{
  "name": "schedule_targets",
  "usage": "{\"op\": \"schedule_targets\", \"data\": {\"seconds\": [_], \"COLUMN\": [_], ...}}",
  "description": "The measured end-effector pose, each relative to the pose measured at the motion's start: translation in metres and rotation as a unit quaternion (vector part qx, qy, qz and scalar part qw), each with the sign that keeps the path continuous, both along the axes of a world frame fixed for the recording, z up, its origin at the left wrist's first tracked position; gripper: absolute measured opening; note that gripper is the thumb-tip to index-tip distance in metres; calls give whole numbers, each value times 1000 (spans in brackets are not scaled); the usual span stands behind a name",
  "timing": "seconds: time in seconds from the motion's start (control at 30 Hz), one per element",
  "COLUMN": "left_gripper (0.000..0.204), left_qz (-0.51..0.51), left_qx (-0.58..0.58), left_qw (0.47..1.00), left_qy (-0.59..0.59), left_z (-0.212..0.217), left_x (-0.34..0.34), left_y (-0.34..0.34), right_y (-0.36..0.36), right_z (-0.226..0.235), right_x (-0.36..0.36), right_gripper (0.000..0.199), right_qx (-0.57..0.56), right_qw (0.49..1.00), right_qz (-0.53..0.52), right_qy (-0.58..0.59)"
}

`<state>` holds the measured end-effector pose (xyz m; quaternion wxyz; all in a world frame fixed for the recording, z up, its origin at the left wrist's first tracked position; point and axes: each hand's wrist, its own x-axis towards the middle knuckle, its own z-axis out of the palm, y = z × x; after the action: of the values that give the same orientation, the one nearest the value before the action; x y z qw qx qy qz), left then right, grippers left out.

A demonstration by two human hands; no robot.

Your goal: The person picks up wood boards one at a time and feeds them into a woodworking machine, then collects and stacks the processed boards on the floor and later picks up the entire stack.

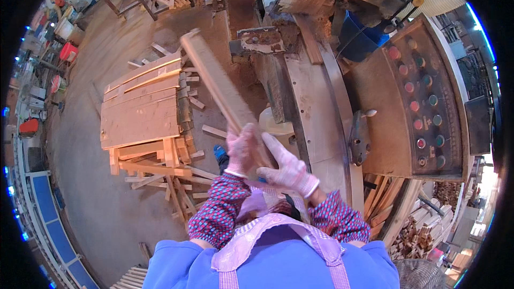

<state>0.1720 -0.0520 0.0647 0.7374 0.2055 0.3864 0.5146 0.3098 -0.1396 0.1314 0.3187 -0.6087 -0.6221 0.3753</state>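
A long, narrow wooden board (214, 77) slants up and to the left in front of me, its far part slightly blurred. My left hand (242, 149), in a pale, soiled work glove, is closed around the board near its lower end. My right hand (289, 167), in a pinkish-white glove, lies beside that same end. Its fingers stretch straight along the board's right edge, the thumb spread apart from them. Whether the right palm touches the wood is hidden.
A stack of boards (142, 109) on wooden supports stands at left, with loose sticks around its foot. To the right runs a machine's metal table (317, 107), beside a control panel (423, 101) with several buttons. A blue bin (360, 37) sits beyond; cut wood (423, 233) is piled lower right.
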Motion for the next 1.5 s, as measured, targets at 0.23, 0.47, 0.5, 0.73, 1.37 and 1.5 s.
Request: {"op": "schedule_targets", "data": {"seconds": [0.23, 0.47, 0.5, 0.73, 1.37, 1.5], "left_gripper": [42, 43, 43, 33, 55, 27], "left_qz": [-58, -64, -58, -26, 392, 363], "left_qx": [-25, -29, -26, -22, -230, -228], "left_qw": [998, 997, 998, 999, 779, 901], "left_qy": [-6, 19, 25, 2, 432, 65], "left_z": [-15, -25, -26, -24, -176, -225], "left_x": [46, 44, 43, 49, -301, -377], "left_y": [-12, -6, -6, 5, 126, 134], "right_y": [-142, -41, 2, 141, -114, 33], "right_z": [-17, -78, -86, -72, -70, -84], "right_x": [43, 129, 148, 188, 84, 136], "right_gripper": [63, 52, 51, 55, 59, 48], "right_qx": [-12, 58, 70, 174, -41, 33], "right_qw": [960, 848, 836, 850, 881, 860], "right_qz": [-226, -180, -174, -196, -224, -168], "right_qy": [-167, -496, -516, -456, -415, -481]}}
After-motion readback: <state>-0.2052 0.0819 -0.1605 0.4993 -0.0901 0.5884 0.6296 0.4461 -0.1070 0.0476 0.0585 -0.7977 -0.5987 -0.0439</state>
